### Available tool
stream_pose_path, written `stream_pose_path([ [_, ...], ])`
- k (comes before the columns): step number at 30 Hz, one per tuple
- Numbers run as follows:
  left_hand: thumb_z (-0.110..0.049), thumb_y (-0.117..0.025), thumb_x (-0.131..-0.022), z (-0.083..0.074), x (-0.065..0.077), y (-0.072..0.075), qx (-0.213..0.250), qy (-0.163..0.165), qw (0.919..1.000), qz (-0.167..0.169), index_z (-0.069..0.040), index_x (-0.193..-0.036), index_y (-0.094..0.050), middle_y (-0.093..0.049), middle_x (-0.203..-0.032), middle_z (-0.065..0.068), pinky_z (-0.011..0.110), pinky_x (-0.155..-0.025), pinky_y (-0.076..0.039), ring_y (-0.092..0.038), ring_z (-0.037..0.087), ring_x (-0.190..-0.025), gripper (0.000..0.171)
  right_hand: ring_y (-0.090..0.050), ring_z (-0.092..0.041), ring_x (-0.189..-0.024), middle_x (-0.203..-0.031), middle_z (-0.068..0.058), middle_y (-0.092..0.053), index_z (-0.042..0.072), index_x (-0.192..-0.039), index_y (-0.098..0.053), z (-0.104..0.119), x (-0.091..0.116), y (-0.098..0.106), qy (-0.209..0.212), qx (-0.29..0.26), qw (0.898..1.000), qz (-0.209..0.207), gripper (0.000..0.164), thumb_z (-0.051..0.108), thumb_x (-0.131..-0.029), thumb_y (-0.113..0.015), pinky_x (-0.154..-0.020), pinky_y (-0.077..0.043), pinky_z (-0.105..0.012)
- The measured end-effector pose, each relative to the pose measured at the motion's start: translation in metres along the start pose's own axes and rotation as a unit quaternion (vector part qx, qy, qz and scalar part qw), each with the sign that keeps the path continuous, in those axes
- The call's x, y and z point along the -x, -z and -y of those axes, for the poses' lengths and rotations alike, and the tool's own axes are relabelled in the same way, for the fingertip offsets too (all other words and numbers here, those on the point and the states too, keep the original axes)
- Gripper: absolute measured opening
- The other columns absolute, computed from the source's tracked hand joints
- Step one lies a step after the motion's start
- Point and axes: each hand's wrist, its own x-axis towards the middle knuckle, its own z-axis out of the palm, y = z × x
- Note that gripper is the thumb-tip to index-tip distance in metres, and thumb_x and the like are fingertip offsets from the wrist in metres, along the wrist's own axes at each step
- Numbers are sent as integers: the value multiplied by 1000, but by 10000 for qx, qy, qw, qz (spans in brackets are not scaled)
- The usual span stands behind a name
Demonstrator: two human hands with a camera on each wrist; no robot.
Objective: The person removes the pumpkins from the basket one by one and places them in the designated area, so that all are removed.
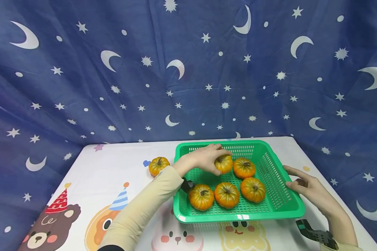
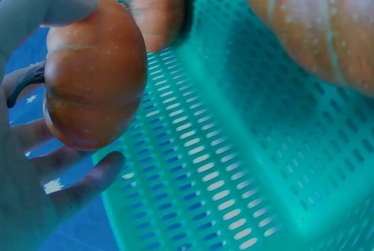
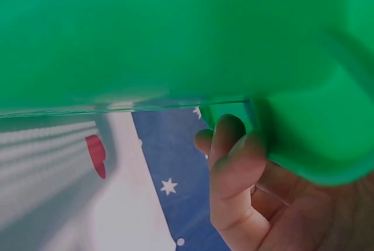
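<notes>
A green plastic basket (image 1: 281,205) with slotted walls holds several small orange pumpkins, among them one at the near left (image 1: 201,197) and one at the right (image 1: 253,190). My left hand (image 1: 207,158) reaches over the basket's left side and holds a pumpkin (image 2: 96,75) between thumb and fingers; its dark stem points toward the palm in the left wrist view. At the basket's right side, my right hand (image 1: 311,190) grips the rim, with bent fingers (image 3: 236,166) against the green plastic in the right wrist view.
Left of the basket, another pumpkin (image 1: 158,166) sits on the white cartoon-print tablecloth (image 1: 119,164), partly behind the left sleeve. A dark blue curtain (image 1: 188,87) with moons and stars hangs behind the table and along its sides.
</notes>
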Motion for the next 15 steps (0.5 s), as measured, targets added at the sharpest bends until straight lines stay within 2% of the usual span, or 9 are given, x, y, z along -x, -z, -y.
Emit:
stream_pose_path([
  [8, -35, -74, -76, 0, 16, 15, -87, -95, 9991, -399, -32, -144, -41, -48, -129, 0, 25, -82, -46, -47, 13, -106, 76, -60, -7, -77, -103, 18, -57, 2, -147, -35, -1, -1, 0, -194, 86, 9997, 87, 60, 26, -96, -58, -68, -49, -21],
  [15, -34, -72, -78, 2, 31, 27, -8, 43, 9982, -596, -33, -145, -40, -46, -132, 0, 27, -84, -46, -45, 13, -106, 75, -60, -6, -78, -108, 29, -50, 2, -147, -35, -1, -1, 0, -188, 93, 9997, 101, 61, 26, -96, -57, -68, -48, -21],
])
